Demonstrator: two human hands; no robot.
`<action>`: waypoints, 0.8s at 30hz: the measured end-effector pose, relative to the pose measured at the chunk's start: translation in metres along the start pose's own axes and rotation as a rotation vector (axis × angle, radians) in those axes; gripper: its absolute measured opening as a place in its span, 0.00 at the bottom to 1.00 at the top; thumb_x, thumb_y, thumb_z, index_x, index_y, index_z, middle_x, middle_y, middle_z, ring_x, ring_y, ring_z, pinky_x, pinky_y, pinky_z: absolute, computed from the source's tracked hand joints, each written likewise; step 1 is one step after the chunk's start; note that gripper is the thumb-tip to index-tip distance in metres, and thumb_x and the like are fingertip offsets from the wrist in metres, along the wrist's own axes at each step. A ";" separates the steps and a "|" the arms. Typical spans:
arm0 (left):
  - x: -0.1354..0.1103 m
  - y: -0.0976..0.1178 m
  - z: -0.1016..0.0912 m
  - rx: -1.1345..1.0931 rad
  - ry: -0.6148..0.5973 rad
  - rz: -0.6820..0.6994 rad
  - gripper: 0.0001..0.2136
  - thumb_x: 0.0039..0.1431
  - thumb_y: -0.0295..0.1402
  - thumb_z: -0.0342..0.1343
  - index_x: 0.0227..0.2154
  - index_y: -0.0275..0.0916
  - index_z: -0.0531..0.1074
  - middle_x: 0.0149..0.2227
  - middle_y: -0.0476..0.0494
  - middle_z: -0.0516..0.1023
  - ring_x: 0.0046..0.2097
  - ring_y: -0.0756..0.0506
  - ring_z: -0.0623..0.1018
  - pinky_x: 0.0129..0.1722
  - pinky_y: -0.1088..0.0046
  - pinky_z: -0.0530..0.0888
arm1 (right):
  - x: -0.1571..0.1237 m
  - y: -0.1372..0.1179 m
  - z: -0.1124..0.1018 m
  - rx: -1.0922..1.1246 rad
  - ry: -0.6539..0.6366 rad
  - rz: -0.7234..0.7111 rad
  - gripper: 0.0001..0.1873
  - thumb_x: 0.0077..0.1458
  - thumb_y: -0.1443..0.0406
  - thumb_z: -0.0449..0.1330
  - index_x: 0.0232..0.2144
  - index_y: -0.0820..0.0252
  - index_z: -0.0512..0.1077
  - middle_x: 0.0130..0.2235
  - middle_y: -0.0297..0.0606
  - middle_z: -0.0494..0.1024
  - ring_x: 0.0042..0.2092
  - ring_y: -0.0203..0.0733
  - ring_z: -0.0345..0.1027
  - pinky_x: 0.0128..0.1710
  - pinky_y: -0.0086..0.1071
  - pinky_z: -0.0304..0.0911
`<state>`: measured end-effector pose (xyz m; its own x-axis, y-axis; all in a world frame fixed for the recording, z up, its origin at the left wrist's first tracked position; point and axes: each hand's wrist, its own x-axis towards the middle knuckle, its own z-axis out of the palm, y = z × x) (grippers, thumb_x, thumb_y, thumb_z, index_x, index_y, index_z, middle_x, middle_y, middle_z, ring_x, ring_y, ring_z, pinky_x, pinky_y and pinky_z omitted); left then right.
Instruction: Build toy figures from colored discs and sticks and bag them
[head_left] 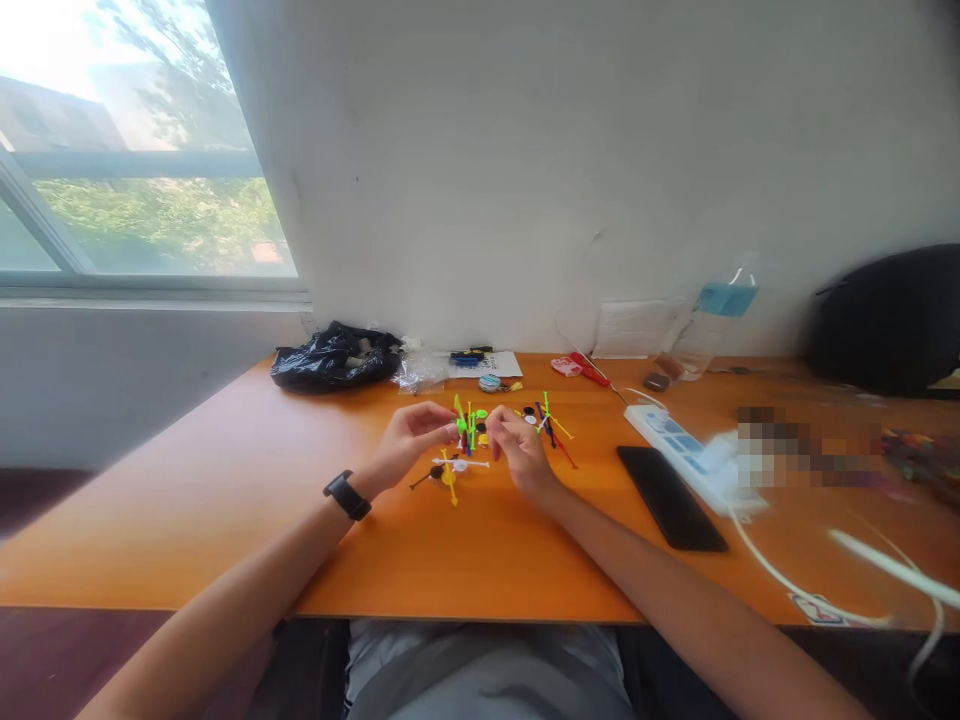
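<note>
My left hand [409, 437], with a black watch on the wrist, and my right hand [517, 447] meet over the orange table [225, 500]. Both pinch a small bunch of thin coloured plastic sticks [469, 425], green, yellow and blue, held upright between the fingertips. Under the hands lie more loose sticks [454, 470], white, yellow and black. Another few sticks [551, 420], green, red and blue, lie just right of my right hand.
A black plastic bag [335, 356] sits at the back left by the wall. A black phone [671, 497], a white power strip [679, 440] with cable, a clear water bottle [709, 325] and a black bag [892, 320] stand to the right. A window is at left.
</note>
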<state>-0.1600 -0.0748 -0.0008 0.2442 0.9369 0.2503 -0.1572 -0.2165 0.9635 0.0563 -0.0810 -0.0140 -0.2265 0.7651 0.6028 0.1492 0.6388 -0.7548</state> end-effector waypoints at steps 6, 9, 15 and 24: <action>-0.002 0.001 0.002 0.026 -0.038 0.005 0.15 0.52 0.37 0.75 0.37 0.35 0.79 0.42 0.41 0.85 0.42 0.45 0.84 0.45 0.68 0.81 | 0.002 0.000 0.005 -0.110 0.037 0.008 0.09 0.66 0.58 0.60 0.37 0.55 0.74 0.35 0.35 0.74 0.37 0.41 0.66 0.39 0.35 0.61; -0.002 -0.001 0.002 0.026 -0.065 0.006 0.15 0.52 0.36 0.75 0.37 0.35 0.79 0.42 0.41 0.85 0.42 0.44 0.84 0.46 0.68 0.81 | 0.001 0.000 0.007 -0.123 0.014 0.000 0.08 0.66 0.59 0.60 0.35 0.55 0.74 0.33 0.34 0.74 0.36 0.41 0.66 0.38 0.35 0.61; -0.003 -0.002 0.003 0.030 -0.088 -0.014 0.15 0.52 0.38 0.75 0.37 0.34 0.79 0.40 0.41 0.84 0.40 0.44 0.84 0.41 0.69 0.81 | 0.002 0.003 0.008 -0.127 0.006 0.003 0.08 0.66 0.59 0.60 0.35 0.55 0.74 0.33 0.34 0.74 0.36 0.41 0.66 0.38 0.35 0.61; 0.000 -0.007 -0.001 0.131 -0.046 0.120 0.14 0.51 0.37 0.75 0.33 0.35 0.79 0.36 0.42 0.83 0.37 0.46 0.82 0.39 0.70 0.79 | -0.001 0.008 0.012 0.008 -0.077 0.109 0.10 0.66 0.56 0.61 0.40 0.55 0.75 0.38 0.37 0.80 0.40 0.43 0.74 0.42 0.36 0.68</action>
<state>-0.1596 -0.0734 -0.0075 0.2749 0.8894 0.3653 -0.0622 -0.3627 0.9298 0.0463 -0.0780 -0.0238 -0.2823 0.8214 0.4955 0.1699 0.5512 -0.8169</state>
